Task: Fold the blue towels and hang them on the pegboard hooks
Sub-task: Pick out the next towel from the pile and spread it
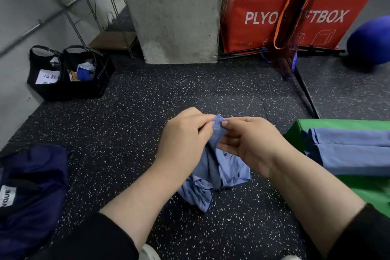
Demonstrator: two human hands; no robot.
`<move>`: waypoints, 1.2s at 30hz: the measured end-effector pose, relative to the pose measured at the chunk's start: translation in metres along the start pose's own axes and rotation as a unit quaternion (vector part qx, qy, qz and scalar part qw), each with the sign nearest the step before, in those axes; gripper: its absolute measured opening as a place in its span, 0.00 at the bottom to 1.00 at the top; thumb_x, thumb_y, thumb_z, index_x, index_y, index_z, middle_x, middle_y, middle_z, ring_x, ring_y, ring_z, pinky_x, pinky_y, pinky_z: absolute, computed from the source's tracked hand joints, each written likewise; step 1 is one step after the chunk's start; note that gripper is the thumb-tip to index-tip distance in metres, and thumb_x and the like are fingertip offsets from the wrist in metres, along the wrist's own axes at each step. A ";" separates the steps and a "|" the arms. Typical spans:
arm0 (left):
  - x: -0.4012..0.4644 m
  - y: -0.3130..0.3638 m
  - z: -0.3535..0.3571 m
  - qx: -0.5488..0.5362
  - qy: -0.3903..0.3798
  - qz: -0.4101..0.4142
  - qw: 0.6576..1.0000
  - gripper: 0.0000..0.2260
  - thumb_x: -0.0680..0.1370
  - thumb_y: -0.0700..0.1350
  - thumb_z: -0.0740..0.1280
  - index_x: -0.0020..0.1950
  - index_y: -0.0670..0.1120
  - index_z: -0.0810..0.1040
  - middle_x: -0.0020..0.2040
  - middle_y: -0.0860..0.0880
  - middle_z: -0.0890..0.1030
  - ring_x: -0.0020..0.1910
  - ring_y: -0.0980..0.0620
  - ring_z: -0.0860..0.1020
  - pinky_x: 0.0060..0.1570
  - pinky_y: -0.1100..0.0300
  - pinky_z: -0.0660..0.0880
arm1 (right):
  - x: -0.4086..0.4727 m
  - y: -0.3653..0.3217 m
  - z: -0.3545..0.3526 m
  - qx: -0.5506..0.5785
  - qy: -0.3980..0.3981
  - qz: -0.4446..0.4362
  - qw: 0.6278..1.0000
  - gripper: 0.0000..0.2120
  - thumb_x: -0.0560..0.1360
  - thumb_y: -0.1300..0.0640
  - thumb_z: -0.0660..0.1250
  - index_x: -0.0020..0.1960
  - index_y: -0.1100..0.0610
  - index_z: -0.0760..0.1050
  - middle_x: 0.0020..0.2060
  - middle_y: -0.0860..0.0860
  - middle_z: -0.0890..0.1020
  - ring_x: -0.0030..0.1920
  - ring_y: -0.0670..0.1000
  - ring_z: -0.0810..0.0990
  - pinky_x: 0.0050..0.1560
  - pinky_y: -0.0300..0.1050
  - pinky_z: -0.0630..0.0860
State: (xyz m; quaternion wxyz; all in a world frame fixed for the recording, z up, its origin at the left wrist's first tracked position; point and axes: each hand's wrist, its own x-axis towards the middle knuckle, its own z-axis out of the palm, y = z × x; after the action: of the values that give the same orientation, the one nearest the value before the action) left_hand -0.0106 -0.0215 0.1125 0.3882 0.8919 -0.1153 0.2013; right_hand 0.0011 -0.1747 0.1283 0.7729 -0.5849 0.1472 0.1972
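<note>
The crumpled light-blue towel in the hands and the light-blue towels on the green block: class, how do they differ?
The crumpled light-blue towel is bunched, while the light-blue towels on the green block are folded flat. The crumpled one hangs from the left hand and right hand onto the floor; the folded ones rest untouched on the block. Both share the same blue.

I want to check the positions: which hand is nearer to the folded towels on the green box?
Right. The right hand is beside the folded towels; the left hand is further away.
</note>
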 end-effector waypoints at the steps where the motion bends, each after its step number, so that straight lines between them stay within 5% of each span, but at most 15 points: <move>1: -0.001 0.001 0.002 0.008 -0.003 0.011 1.000 0.08 0.78 0.43 0.69 0.53 0.47 0.87 0.42 0.53 0.81 0.41 0.54 0.79 0.44 0.53 0.76 | -0.001 0.000 0.001 0.002 -0.003 -0.002 1.000 0.09 0.80 0.66 0.64 0.44 0.62 0.81 0.35 0.57 0.81 0.36 0.53 0.79 0.48 0.49 0.83; 4: -0.002 0.001 0.005 0.017 -0.009 0.018 1.000 0.09 0.78 0.45 0.67 0.52 0.46 0.87 0.41 0.52 0.79 0.41 0.52 0.78 0.43 0.52 0.76 | -0.003 0.000 0.003 0.012 -0.012 -0.004 1.000 0.10 0.81 0.66 0.63 0.45 0.63 0.81 0.37 0.59 0.82 0.39 0.56 0.80 0.52 0.52 0.83; 9: -0.001 0.005 0.005 0.059 -0.027 0.044 0.997 0.06 0.77 0.42 0.70 0.49 0.44 0.87 0.41 0.52 0.76 0.43 0.51 0.75 0.44 0.58 0.72 | -0.003 -0.002 0.002 0.064 -0.024 -0.003 0.998 0.11 0.80 0.65 0.60 0.45 0.62 0.80 0.34 0.55 0.80 0.32 0.50 0.80 0.40 0.45 0.84; 13: 0.002 0.001 0.000 0.063 -0.132 0.071 0.987 0.12 0.78 0.49 0.66 0.51 0.44 0.86 0.52 0.52 0.79 0.53 0.51 0.76 0.55 0.59 0.71 | 0.002 -0.003 -0.005 0.064 -0.037 -0.028 0.997 0.08 0.80 0.61 0.66 0.45 0.61 0.81 0.39 0.60 0.78 0.36 0.52 0.77 0.39 0.42 0.78; 15: 0.001 0.002 -0.005 0.030 -0.192 0.060 0.979 0.15 0.79 0.50 0.63 0.49 0.45 0.88 0.59 0.54 0.82 0.59 0.55 0.77 0.62 0.59 0.71 | 0.006 -0.003 -0.011 0.010 -0.002 -0.054 0.998 0.07 0.80 0.65 0.65 0.46 0.61 0.81 0.38 0.59 0.79 0.37 0.52 0.76 0.42 0.44 0.76; 19: 0.006 0.001 -0.016 -0.053 -0.126 0.004 0.991 0.10 0.78 0.46 0.66 0.47 0.46 0.86 0.47 0.55 0.85 0.49 0.58 0.81 0.53 0.57 0.75 | 0.008 -0.007 -0.019 -0.177 0.048 -0.117 0.976 0.10 0.76 0.63 0.64 0.41 0.58 0.83 0.36 0.57 0.81 0.39 0.54 0.76 0.44 0.52 0.76; 21: 0.012 -0.002 -0.020 -0.048 -0.137 -0.026 0.989 0.10 0.79 0.47 0.69 0.59 0.52 0.83 0.55 0.58 0.81 0.55 0.60 0.78 0.57 0.61 0.74 | 0.003 -0.014 -0.020 -0.292 0.022 -0.156 0.943 0.09 0.74 0.60 0.65 0.43 0.54 0.84 0.37 0.56 0.84 0.38 0.52 0.77 0.44 0.53 0.75; 23: 0.015 -0.005 -0.019 -0.031 -0.194 -0.040 0.980 0.23 0.79 0.49 0.71 0.73 0.57 0.73 0.67 0.59 0.74 0.66 0.63 0.71 0.67 0.65 0.67 | -0.003 -0.022 -0.019 -0.379 -0.011 -0.181 0.907 0.10 0.77 0.62 0.65 0.44 0.53 0.83 0.38 0.55 0.86 0.38 0.50 0.78 0.43 0.54 0.78; 27: 0.015 -0.006 -0.016 -0.044 -0.267 -0.068 0.960 0.22 0.79 0.52 0.71 0.73 0.57 0.74 0.74 0.60 0.69 0.72 0.64 0.66 0.73 0.62 0.60 | -0.015 -0.031 -0.019 -0.445 -0.040 -0.203 0.871 0.12 0.77 0.65 0.62 0.43 0.53 0.82 0.38 0.60 0.84 0.34 0.49 0.74 0.37 0.55 0.75; 31: 0.013 -0.007 -0.013 -0.079 -0.276 -0.086 0.954 0.04 0.80 0.51 0.69 0.53 0.55 0.82 0.57 0.58 0.81 0.59 0.58 0.78 0.66 0.50 0.72 | -0.016 -0.030 -0.022 -0.448 -0.053 -0.198 0.870 0.13 0.77 0.64 0.61 0.45 0.52 0.82 0.38 0.60 0.84 0.35 0.53 0.77 0.43 0.60 0.79; 34: 0.010 -0.002 -0.012 -0.113 -0.272 -0.106 0.950 0.05 0.78 0.53 0.68 0.48 0.54 0.80 0.44 0.52 0.84 0.47 0.49 0.81 0.55 0.45 0.77 | -0.019 -0.031 -0.021 -0.453 -0.057 -0.206 0.865 0.13 0.75 0.62 0.62 0.45 0.48 0.82 0.38 0.54 0.85 0.37 0.50 0.78 0.48 0.58 0.79; 36: 0.008 0.000 -0.011 -0.148 -0.249 -0.101 0.952 0.06 0.77 0.51 0.68 0.45 0.50 0.79 0.39 0.53 0.82 0.40 0.53 0.78 0.49 0.50 0.76 | -0.021 -0.031 -0.020 -0.452 -0.051 -0.215 0.864 0.13 0.75 0.63 0.62 0.43 0.49 0.82 0.38 0.53 0.85 0.37 0.48 0.77 0.48 0.56 0.79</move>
State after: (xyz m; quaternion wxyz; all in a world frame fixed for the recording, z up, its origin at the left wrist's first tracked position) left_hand -0.0068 -0.0139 0.1234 0.4929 0.8534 -0.1459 -0.0863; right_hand -0.0024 -0.2046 0.1589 0.4539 -0.8761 -0.1274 0.1007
